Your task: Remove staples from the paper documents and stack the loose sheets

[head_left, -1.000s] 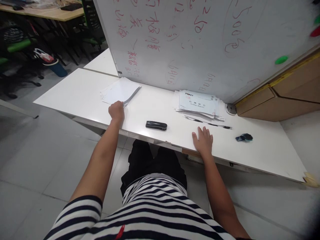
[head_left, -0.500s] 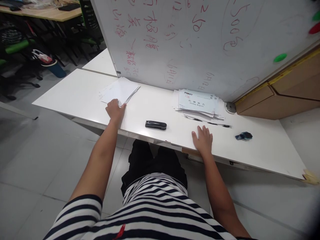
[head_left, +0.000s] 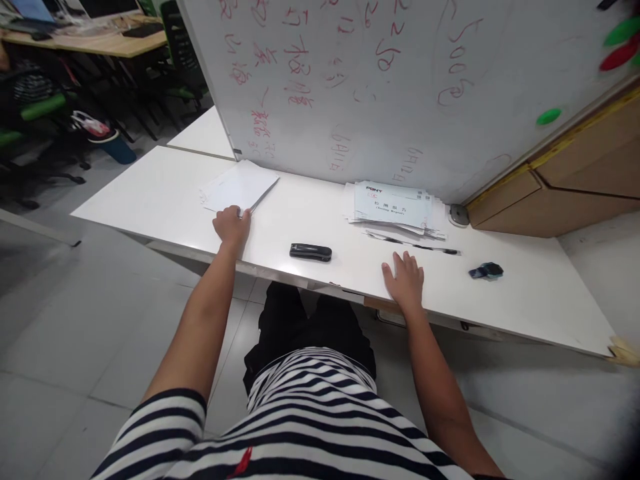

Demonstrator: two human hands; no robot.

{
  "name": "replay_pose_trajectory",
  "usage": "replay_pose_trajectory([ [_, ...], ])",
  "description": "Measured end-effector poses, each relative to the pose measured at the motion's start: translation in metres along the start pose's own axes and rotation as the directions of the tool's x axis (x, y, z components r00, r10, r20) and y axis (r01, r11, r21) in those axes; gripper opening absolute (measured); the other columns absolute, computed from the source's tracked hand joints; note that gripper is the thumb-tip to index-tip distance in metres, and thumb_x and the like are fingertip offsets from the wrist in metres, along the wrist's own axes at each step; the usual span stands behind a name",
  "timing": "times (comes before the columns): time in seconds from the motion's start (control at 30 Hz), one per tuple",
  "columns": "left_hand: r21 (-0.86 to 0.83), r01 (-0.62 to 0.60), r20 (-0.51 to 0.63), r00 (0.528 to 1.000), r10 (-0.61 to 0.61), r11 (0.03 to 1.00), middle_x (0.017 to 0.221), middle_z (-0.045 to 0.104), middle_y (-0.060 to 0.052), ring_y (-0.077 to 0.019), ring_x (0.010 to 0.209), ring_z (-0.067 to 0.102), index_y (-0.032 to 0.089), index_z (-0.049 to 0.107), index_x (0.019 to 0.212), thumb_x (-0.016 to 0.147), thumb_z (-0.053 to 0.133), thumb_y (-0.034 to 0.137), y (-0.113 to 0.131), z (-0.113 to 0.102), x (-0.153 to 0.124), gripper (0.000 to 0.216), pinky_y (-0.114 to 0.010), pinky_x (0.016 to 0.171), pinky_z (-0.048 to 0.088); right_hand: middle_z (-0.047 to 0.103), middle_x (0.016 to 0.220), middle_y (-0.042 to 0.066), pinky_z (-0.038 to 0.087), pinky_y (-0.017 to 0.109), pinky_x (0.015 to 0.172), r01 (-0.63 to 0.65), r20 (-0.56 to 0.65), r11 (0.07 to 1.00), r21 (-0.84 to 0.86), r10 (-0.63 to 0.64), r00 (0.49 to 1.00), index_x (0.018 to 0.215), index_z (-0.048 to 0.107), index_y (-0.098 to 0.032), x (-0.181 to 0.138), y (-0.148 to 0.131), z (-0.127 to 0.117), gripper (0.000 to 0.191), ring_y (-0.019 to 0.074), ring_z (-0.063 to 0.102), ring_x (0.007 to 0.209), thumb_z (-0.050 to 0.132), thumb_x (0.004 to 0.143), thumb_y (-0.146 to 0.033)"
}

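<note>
L hand (head_left: 231, 228): set at the near corner of the white paper stack (head_left: 245, 185), thumb and fingers brought close at the edge; whether the corner is pinched betw. them can't be made out. By this contact the sheets are prob. steadied. The stack is laid flat on the L part of the white table (head_left: 530, 307), its far end near the foot of the whiteboard (head_left: 310, 147).

R hand (head_left: 406, 283): palm down on the tabletop nr. the front edge, fingers spread, nothing held — posture presumably adopted for support.

Betw. the hands, the black stapler (head_left: 311, 252) is placed nr. the front edge, within easy reach of either. Beyond the R hand, a thin dark pen-like rod (head_left: 423, 246) is laid in front of the printed report stack (head_left: 393, 203), apparently stored back by the board, out of the way. A dark wristwatch-like item (head_left: 487, 271) is set farther R; cardboard boxes (head_left: 505, 200) are stacked behind.
</note>
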State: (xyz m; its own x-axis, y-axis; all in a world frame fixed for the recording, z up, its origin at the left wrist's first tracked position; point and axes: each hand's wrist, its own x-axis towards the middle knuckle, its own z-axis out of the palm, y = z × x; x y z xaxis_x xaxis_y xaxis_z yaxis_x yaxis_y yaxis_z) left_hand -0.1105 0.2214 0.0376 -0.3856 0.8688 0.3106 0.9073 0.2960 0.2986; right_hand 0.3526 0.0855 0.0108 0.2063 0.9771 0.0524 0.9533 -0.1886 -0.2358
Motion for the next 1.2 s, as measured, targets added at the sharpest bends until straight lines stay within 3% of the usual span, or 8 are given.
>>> replay_pose_trajectory([
  [0.4, -0.187, 0.087, -0.086, 0.991, -0.104, 0.979, 0.107, 0.067, -0.011, -0.0220, 0.098, 0.060, 0.018, 0.062, 0.104, 0.097, 0.025, 0.035, 0.006, -0.032, -0.012, 0.042, -0.034, 0.084, 0.043, 0.035, 0.151, 0.015, 0.016, 0.053, 0.114, 0.027, -0.092, 0.990, 0.141, -0.014, 0.996, 0.137, 0.047, -0.014, -0.001, 0.000, -0.003, 0.061, 0.0310, 0.024, 0.141, 0.032, 0.093, -0.053],
  [0.57, -0.397, -0.283, -0.254, 0.948, 0.192, 0.873, 0.104, 0.070, -0.008, -0.0195, 0.094, 0.064, 0.020, 0.064, 0.102, 0.095, 0.038, 0.039, 0.052, -0.065, -0.092, 0.033, -0.033, 0.082, 0.049, 0.050, 0.139, 0.014, 0.032, 0.050, 0.110, 0.154, -0.267, 0.801, 0.578, 0.007, 0.964, 0.131, 0.052, -0.019, -0.047, -0.026, -0.014, 0.055, 0.0266, 0.039, 0.134, 0.034, 0.092, -0.054],
  [0.67, -0.349, -0.759, -0.286, 0.645, 0.709, 0.549, 0.107, 0.071, -0.003, -0.0176, 0.101, 0.064, 0.027, 0.065, 0.104, 0.092, 0.048, 0.029, 0.087, -0.081, -0.153, 0.021, -0.033, 0.082, 0.051, 0.046, 0.143, 0.013, 0.045, 0.047, 0.099, 0.119, -0.086, 0.403, 0.908, -0.099, 0.991, 0.144, 0.033, -0.025, -0.090, -0.056, -0.022, 0.065, 0.0272, 0.051, 0.124, 0.042, 0.089, -0.059],
  [0.77, -0.262, -0.933, -0.229, 0.309, 0.923, 0.248, 0.115, 0.069, 0.000, -0.0171, 0.111, 0.060, 0.027, 0.064, 0.104, 0.092, 0.049, 0.020, 0.112, -0.085, -0.193, 0.021, -0.035, 0.087, 0.048, 0.048, 0.142, 0.013, 0.049, 0.045, 0.096, -0.009, 0.028, 0.125, 0.992, -0.154, 0.988, 0.146, 0.026, -0.026, -0.114, -0.080, -0.025, 0.085, 0.0276, 0.054, 0.121, 0.058, 0.077, -0.065],
  [0.87, -0.246, -0.958, -0.131, 0.182, 0.975, 0.146, 0.120, 0.067, -0.001, -0.0176, 0.115, 0.058, 0.025, 0.064, 0.103, 0.092, 0.046, 0.017, 0.120, -0.076, -0.209, 0.022, -0.038, 0.093, 0.045, 0.062, 0.125, 0.011, 0.056, 0.041, 0.085, -0.189, 0.190, 0.060, 0.980, -0.010, 0.982, 0.125, 0.050, -0.020, -0.114, -0.084, -0.022, 0.070, 0.0265, 0.062, 0.108, 0.068, 0.071, -0.060],
  [1.07, -0.288, -0.926, -0.050, 0.269, 0.962, 0.244, 0.128, 0.061, -0.010, -0.0250, 0.125, 0.051, 0.024, 0.061, 0.114, 0.086, 0.057, 0.048, 0.100, -0.056, -0.195, 0.038, -0.044, 0.103, 0.038, 0.063, 0.056, 0.001, 0.049, 0.027, 0.045, -0.388, 0.412, -0.142, 0.911, 0.232, 0.881, 0.071, 0.055, -0.018, -0.107, -0.063, -0.002, 0.044, 0.0174, 0.063, 0.053, 0.075, 0.065, -0.057],
  [1.13, -0.264, -0.875, -0.035, 0.428, 0.903, 0.405, 0.131, 0.058, -0.011, -0.0276, 0.129, 0.046, 0.026, 0.057, 0.121, 0.084, 0.057, 0.052, 0.084, -0.054, -0.164, 0.046, -0.046, 0.106, 0.035, 0.061, 0.050, 0.000, 0.045, 0.025, 0.043, -0.379, 0.392, -0.105, 0.920, 0.296, 0.871, 0.064, 0.052, -0.020, -0.112, -0.057, 0.004, 0.045, 0.0152, 0.059, 0.048, 0.073, 0.066, -0.059],
  [1.2, -0.205, -0.707, -0.030, 0.696, 0.718, 0.677, 0.133, 0.056, -0.011, -0.0273, 0.131, 0.044, 0.024, 0.055, 0.124, 0.089, 0.051, 0.045, 0.063, -0.052, -0.120, 0.042, -0.046, 0.107, 0.033, 0.061, 0.049, 0.001, 0.044, 0.026, 0.047, -0.366, 0.339, 0.006, 0.931, 0.362, 0.868, 0.059, 0.052, -0.020, -0.119, -0.052, 0.011, 0.046, 0.0139, 0.056, 0.047, 0.068, 0.070, -0.062],
])
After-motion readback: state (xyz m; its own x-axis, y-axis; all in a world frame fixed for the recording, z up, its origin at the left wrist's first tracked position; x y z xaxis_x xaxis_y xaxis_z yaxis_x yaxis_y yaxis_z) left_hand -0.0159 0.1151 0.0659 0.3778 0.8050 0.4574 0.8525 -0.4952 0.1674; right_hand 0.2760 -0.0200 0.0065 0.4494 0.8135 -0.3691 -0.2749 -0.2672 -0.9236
